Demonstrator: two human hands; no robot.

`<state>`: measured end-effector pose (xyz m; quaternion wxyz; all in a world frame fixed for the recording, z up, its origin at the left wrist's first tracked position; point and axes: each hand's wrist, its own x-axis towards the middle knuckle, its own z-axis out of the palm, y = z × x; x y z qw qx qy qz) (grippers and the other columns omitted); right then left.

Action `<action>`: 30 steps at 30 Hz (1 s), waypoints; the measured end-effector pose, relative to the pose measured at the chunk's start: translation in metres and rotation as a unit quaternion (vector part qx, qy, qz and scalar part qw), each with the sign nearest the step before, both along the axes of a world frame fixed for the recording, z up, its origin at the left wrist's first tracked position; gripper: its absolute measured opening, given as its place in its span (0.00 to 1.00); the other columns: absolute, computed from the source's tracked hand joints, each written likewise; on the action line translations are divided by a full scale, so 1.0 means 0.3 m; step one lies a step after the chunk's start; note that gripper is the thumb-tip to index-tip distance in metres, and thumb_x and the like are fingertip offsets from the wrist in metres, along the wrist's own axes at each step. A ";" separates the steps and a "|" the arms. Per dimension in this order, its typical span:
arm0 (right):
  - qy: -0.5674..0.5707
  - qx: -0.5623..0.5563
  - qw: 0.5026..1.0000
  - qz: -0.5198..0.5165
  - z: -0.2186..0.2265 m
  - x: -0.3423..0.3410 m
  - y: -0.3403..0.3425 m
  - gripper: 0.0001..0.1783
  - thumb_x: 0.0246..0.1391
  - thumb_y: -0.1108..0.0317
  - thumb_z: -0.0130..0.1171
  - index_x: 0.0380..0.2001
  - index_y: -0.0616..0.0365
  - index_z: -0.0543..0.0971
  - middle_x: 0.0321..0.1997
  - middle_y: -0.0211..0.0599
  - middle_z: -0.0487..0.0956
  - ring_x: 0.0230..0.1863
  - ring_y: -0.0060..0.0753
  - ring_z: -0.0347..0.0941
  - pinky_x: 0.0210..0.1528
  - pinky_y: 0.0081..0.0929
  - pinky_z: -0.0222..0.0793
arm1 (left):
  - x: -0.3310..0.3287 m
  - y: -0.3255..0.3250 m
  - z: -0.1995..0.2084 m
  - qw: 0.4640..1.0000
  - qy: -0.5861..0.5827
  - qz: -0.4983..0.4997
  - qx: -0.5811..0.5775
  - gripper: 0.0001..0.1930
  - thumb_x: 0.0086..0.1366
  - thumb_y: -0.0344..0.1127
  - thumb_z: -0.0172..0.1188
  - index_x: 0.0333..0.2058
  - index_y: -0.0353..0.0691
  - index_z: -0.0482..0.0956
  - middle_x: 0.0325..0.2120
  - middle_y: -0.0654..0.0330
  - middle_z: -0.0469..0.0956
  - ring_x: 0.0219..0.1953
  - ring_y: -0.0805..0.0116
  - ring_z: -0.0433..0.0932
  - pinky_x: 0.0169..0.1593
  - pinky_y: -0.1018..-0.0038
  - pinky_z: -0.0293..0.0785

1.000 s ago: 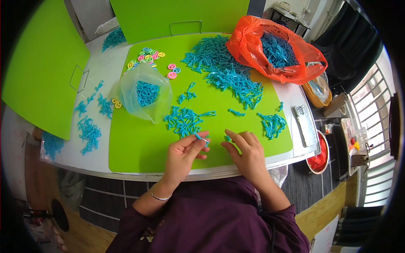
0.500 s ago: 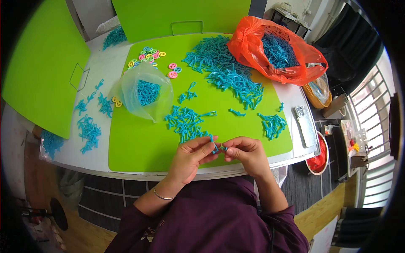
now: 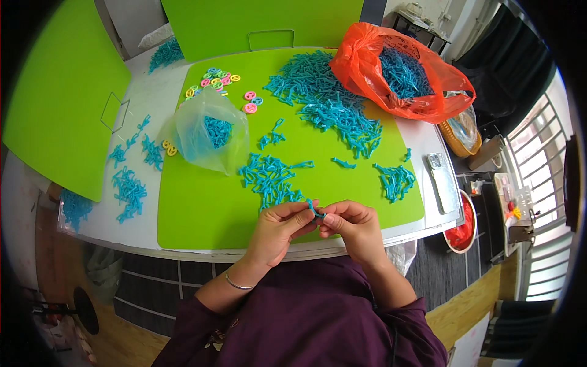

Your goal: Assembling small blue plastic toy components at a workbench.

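Near the front edge of the green mat [image 3: 202,214], both my hands meet around small blue plastic pieces. My left hand [image 3: 278,229] pinches a slim blue plastic piece [image 3: 311,206] between thumb and fingers. My right hand [image 3: 353,226] is closed at the same spot, its thumb and forefinger on a small blue part touching the first piece; fingertips hide most of it. Just beyond my left hand lies a loose heap of blue plastic pieces [image 3: 269,177]. A smaller heap [image 3: 396,182] rests beyond my right hand, and a single blue piece [image 3: 343,163] lies between the heaps.
A clear plastic bag [image 3: 189,144] of blue pieces stands left of centre, with coloured rings [image 3: 214,79] behind it. At the back are a big blue pile [image 3: 318,79] and a red bag [image 3: 446,104]. A phone [image 3: 440,180] lies right.
My hands have drawn together, the right moving slightly left. The two blue parts, held apart before, now meet, and the left one has tilted.
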<state>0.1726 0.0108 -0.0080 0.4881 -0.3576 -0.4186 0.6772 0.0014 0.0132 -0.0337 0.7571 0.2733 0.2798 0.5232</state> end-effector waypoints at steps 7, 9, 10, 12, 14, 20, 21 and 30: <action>-0.032 0.053 0.997 -0.050 0.009 -0.032 -0.036 0.05 0.51 0.76 0.57 0.32 0.67 0.77 0.27 0.39 0.79 0.26 0.25 0.75 0.30 0.20 0.73 | 0.010 -0.025 0.006 0.944 0.239 0.116 0.195 0.07 0.58 0.22 0.57 0.36 0.34 0.79 0.33 0.57 0.79 0.34 0.70 0.78 0.41 0.75 0.77; -0.005 0.029 0.999 -0.044 -0.003 -0.030 -0.038 0.05 0.51 0.76 0.57 0.32 0.67 0.77 0.27 0.39 0.79 0.26 0.25 0.75 0.31 0.20 0.73 | 0.008 -0.030 0.025 0.876 0.322 0.163 0.320 0.06 0.58 0.23 0.58 0.36 0.31 0.79 0.29 0.57 0.80 0.32 0.72 0.78 0.38 0.78 0.75; 0.022 0.004 0.999 -0.037 -0.006 -0.029 -0.040 0.05 0.51 0.76 0.57 0.32 0.67 0.77 0.27 0.39 0.79 0.26 0.25 0.75 0.31 0.20 0.73 | 0.009 -0.028 0.022 0.875 0.322 0.164 0.321 0.06 0.58 0.23 0.58 0.36 0.31 0.79 0.29 0.57 0.80 0.32 0.72 0.78 0.38 0.78 0.75; 0.002 0.031 0.998 -0.050 -0.006 -0.040 -0.051 0.06 0.51 0.76 0.57 0.33 0.67 0.77 0.28 0.37 0.79 0.27 0.24 0.75 0.33 0.20 0.73 | 0.010 -0.027 0.014 0.877 0.318 0.155 0.325 0.10 0.56 0.23 0.60 0.39 0.34 0.79 0.28 0.57 0.80 0.30 0.75 0.77 0.34 0.81 0.72; -0.018 0.058 0.996 -0.064 -0.006 -0.048 -0.053 0.06 0.51 0.76 0.57 0.34 0.67 0.77 0.30 0.36 0.79 0.29 0.22 0.75 0.35 0.20 0.73 | 0.008 -0.035 0.022 0.882 0.331 0.137 0.306 0.10 0.57 0.24 0.60 0.39 0.31 0.78 0.30 0.57 0.80 0.32 0.75 0.77 0.36 0.80 0.73; -0.062 0.111 0.988 -0.086 0.003 -0.039 -0.023 0.09 0.53 0.74 0.56 0.38 0.65 0.78 0.33 0.34 0.79 0.31 0.21 0.74 0.36 0.19 0.73 | 0.034 -0.032 0.063 0.953 0.211 0.083 0.203 0.13 0.57 0.25 0.59 0.42 0.30 0.74 0.35 0.58 0.78 0.38 0.74 0.76 0.43 0.79 0.73; -0.071 0.066 0.995 -0.031 0.037 -0.029 -0.018 0.10 0.55 0.72 0.55 0.39 0.64 0.78 0.33 0.34 0.79 0.31 0.21 0.74 0.36 0.19 0.73 | 0.020 -0.022 0.067 0.962 0.201 0.054 0.175 0.13 0.57 0.24 0.59 0.42 0.30 0.74 0.36 0.58 0.78 0.39 0.74 0.76 0.44 0.79 0.73; -0.683 0.348 0.604 -0.219 0.052 0.216 0.341 0.07 0.45 0.67 0.60 0.29 0.57 0.81 0.30 0.39 0.75 0.36 0.42 0.69 0.39 0.33 0.65 | -0.016 -0.007 0.036 0.970 0.170 -0.027 0.173 0.12 0.58 0.24 0.58 0.42 0.31 0.74 0.37 0.57 0.78 0.39 0.72 0.76 0.45 0.77 0.73</action>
